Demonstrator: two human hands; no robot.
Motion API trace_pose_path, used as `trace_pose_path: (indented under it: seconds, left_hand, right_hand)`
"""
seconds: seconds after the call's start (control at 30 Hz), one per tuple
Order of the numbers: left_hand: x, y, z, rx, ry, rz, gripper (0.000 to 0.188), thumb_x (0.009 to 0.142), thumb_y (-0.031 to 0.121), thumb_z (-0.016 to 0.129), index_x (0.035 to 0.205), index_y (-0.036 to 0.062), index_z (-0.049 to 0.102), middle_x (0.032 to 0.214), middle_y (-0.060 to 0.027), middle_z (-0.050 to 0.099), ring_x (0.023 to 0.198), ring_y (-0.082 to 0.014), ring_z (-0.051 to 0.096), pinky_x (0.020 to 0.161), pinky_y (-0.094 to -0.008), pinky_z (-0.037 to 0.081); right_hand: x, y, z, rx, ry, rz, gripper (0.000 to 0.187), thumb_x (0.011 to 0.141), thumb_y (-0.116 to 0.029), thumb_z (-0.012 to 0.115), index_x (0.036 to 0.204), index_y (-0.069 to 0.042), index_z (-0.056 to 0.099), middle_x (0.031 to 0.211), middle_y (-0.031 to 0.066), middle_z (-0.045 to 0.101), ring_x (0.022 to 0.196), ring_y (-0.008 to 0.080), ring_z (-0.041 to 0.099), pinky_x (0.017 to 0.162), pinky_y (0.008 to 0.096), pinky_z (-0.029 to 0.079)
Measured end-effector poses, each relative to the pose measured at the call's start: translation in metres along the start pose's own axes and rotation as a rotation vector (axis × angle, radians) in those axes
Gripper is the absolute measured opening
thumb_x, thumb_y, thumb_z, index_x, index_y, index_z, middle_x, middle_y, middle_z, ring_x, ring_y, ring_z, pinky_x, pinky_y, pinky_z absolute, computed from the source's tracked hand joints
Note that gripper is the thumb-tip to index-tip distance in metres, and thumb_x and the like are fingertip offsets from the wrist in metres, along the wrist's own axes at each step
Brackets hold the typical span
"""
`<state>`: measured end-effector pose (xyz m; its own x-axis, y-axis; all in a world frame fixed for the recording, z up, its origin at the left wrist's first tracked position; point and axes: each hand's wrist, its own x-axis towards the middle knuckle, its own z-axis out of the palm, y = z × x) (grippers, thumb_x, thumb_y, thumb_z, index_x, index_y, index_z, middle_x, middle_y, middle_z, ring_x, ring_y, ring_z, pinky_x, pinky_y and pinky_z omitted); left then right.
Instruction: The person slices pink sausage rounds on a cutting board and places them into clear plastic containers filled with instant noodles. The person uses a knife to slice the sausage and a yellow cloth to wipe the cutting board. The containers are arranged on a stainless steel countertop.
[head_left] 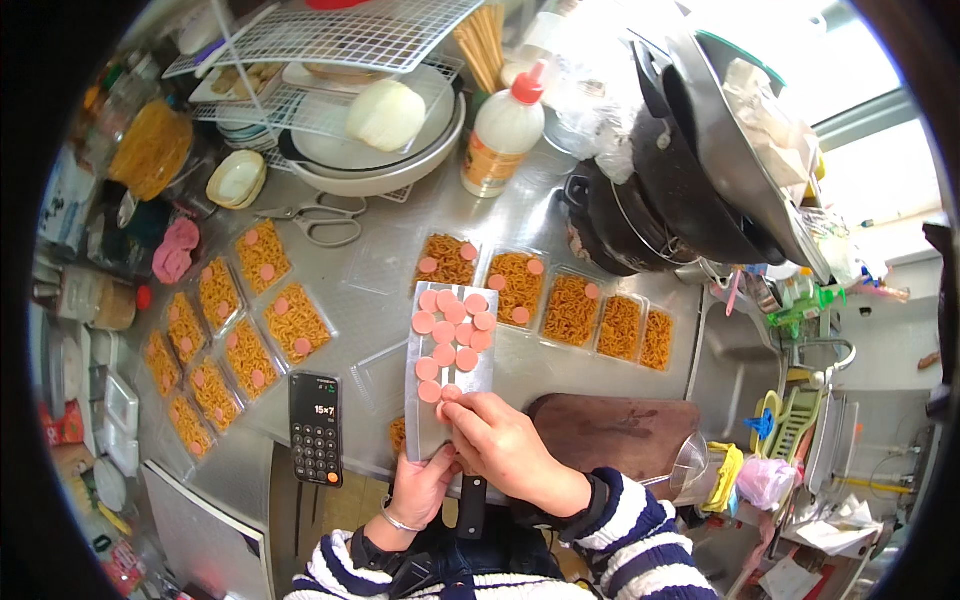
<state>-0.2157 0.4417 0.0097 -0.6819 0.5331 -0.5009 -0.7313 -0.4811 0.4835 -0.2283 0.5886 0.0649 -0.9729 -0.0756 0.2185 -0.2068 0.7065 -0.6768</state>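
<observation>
A broad cleaver [398, 425] lies flat in front of me, its blade carrying several round pink sausage slices [445, 330]. My left hand [425, 487] grips it near the base of the blade, where the black handle begins. Over the near end of the blade, my right hand [505, 440] is closed in a pinch on a sausage slice, partly hidden by the fingers. Beyond the blade stand clear trays of noodles [570, 308] in a row, some topped with slices. More noodle trays [285, 320] with slices are grouped at the left.
A phone [316, 430] showing a calculator lies left of the cleaver. To the right are a dark cutting board [610, 435] and a sink [735, 345]. Scissors [325, 220], a red-capped bottle [500, 135] and stacked black pans [690, 150] stand at the back.
</observation>
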Motion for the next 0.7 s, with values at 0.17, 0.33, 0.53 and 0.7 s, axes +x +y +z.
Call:
trace_pose_path:
  seconds: [0.17, 0.33, 0.53, 0.7]
  left_hand:
    - [0.004, -0.007, 0.007, 0.005, 0.004, 0.000, 0.030, 0.091, 0.005, 0.051, 0.120, 0.0057, 0.048, 0.110, -0.0041, 0.056, 0.096, -0.0168, 0.056, 0.081, -0.0328, 0.048]
    - [0.010, -0.014, 0.015, 0.035, -0.015, -0.014, 0.032, 0.091, 0.007, 0.052, 0.123, 0.0058, 0.046, 0.113, -0.0050, 0.055, 0.100, -0.0175, 0.055, 0.082, -0.0338, 0.048]
    - [0.012, -0.021, 0.015, 0.001, -0.027, -0.009, 0.029, 0.090, 0.006, 0.054, 0.119, 0.0070, 0.050, 0.110, -0.0041, 0.057, 0.097, -0.0155, 0.056, 0.079, -0.0309, 0.047]
    - [0.015, -0.025, 0.015, -0.021, 0.041, -0.013, 0.025, 0.088, 0.005, 0.056, 0.113, 0.0082, 0.055, 0.107, -0.0034, 0.060, 0.097, -0.0148, 0.056, 0.076, -0.0304, 0.045]
  right_hand:
    - [-0.008, 0.006, -0.007, 0.058, -0.008, 0.055, 0.035, 0.072, -0.005, 0.068, 0.104, 0.000, 0.054, 0.092, 0.0123, 0.056, 0.077, 0.0297, 0.058, 0.062, 0.0350, 0.050]
    - [-0.014, 0.016, -0.009, -0.020, 0.020, 0.069, 0.030, 0.074, -0.007, 0.068, 0.101, -0.002, 0.056, 0.092, 0.0127, 0.057, 0.075, 0.0296, 0.058, 0.060, 0.0350, 0.050]
    - [-0.020, 0.023, -0.026, 0.076, 0.050, 0.135, 0.024, 0.076, -0.001, 0.064, 0.099, -0.003, 0.057, 0.088, 0.0113, 0.059, 0.071, 0.0287, 0.060, 0.060, 0.0337, 0.050]
    - [-0.031, 0.057, -0.059, 0.263, 0.213, 0.337, 0.013, 0.081, 0.002, 0.058, 0.093, -0.001, 0.062, 0.082, 0.0069, 0.065, 0.069, 0.0127, 0.061, 0.059, 0.0238, 0.049]
